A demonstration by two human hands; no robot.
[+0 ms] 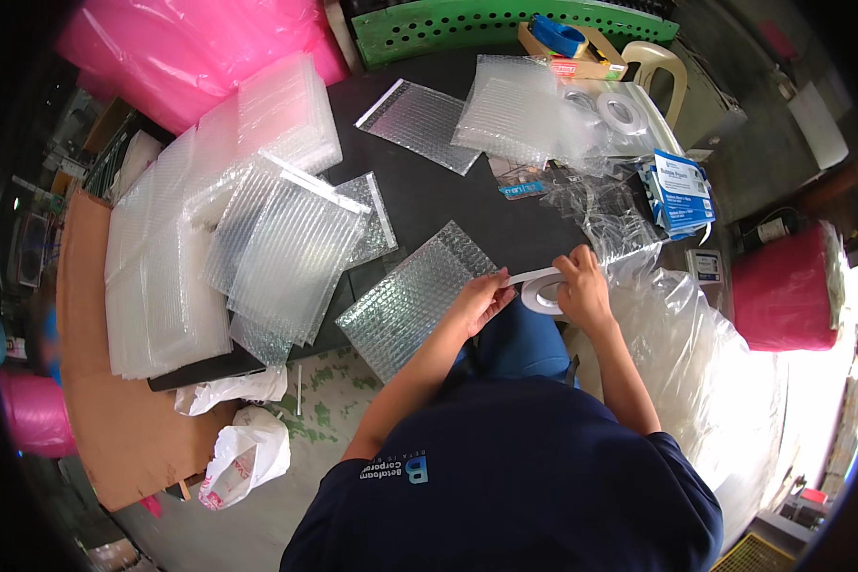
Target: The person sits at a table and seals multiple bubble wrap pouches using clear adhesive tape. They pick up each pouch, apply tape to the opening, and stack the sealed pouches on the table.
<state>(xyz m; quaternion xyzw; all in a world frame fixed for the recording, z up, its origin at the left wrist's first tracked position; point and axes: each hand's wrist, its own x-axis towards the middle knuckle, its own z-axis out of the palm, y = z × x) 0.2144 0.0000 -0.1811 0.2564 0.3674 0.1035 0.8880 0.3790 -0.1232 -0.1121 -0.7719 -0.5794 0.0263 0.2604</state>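
Observation:
My right hand (584, 288) grips a roll of white tape (534, 303) by its right side. A short strip of tape (524, 276) runs from the roll to my left hand (483, 299), whose thumb and fingertips pinch its end. Just left of that hand, a clear bubble-wrap pouch (408, 303) lies at the table's near edge and partly overhangs it. My left forearm passes over the pouch's right side. Farther left, several clear bubble-wrap pouches (291, 253) lie fanned out, some with a white strip along one edge.
Tall stacks of bubble-wrap sheets (157, 286) fill the table's left side. More pouches (510, 110), tape rolls (622, 112) and blue-and-white printed cards (679, 191) lie at the far right. Crumpled clear plastic (620, 224) borders my right hand. A green perforated rail (429, 33) edges the back.

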